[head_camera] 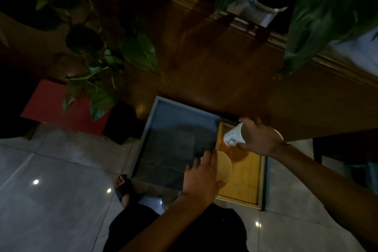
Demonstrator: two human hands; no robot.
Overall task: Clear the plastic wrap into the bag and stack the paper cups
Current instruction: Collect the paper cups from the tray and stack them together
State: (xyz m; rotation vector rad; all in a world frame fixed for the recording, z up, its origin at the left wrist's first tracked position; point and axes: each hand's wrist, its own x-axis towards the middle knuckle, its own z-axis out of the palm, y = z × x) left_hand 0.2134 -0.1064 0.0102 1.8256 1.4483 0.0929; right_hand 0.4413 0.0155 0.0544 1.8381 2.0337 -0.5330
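Cups met over the wooden tray [247, 178] as our right hand [258, 139] gripped the tilted cup stack [234, 135], our left hand [201, 178] curled round the open paper cup [224, 166], where we judged aligned rims mattered.

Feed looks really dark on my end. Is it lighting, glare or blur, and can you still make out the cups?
Head view: dim overall, upper part nearly black; small ceiling-light glints on the floor tiles; wide-angle bending at the edges. The stack of paper cups in the right hand is slightly soft, its print unreadable. The cup in the left hand is clear enough.
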